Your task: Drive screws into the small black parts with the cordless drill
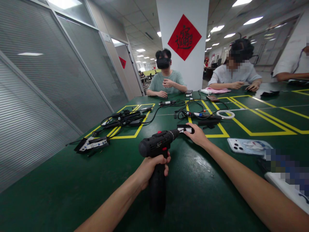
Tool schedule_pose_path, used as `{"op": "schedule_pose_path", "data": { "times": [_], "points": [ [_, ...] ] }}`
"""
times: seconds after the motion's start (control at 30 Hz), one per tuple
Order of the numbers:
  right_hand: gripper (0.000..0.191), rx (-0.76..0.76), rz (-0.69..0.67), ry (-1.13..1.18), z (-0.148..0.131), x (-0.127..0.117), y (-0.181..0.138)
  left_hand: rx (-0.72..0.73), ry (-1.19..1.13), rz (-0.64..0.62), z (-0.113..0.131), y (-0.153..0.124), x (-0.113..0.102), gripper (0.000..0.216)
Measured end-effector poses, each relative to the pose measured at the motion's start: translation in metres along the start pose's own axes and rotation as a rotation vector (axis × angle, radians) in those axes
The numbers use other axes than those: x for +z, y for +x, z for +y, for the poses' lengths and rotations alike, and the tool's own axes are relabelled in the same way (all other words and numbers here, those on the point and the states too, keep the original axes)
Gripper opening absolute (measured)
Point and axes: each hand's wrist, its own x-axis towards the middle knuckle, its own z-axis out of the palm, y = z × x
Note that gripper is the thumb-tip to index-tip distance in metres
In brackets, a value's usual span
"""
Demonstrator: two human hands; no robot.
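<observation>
Left hand (151, 169) wrapped around the grip of a black drill (156, 151), forearm reaching in from the lower edge, wrist straight, thumb and fingers closed on the handle. Drill held upright over the green table (72, 180), red switch on top, nose pointing away and to the right toward a small black-and-white part (185, 129). Drill tip right at the near end of that part; contact not clear.

Right hand (198, 135) stretched far forward, arm running in from the lower right corner, palm down, fingers closed over the part and pinning it to the table just right of the drill's nose.

Right of the drill, near the right forearm: a phone (248, 146) lying back up in a patterned case. Beyond the drill: tangled black cables (193, 111) and a white ring (225, 114) among yellow lines (217, 124). Left of the drill: another black-and-white part (93, 144) and more black gear (123, 118).

Far beyond the drill, at the table's far edge: a seated person in a green shirt (166, 82) wearing a headset, hands raised; a second person in white (233, 75) leaning on the table. Behind them, a white pillar with a red diamond sign (184, 37).
</observation>
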Motion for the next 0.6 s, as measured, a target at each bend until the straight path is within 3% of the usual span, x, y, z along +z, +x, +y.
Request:
{"op": "schedule_pose_path", "data": {
  "times": [0.6],
  "points": [
    [0.044,-0.009,-0.004,-0.009,0.0006,0.0010,-0.0001,0.005,0.007,0.005,-0.0015,-0.0007,0.0011,0.019]
  ]
}}
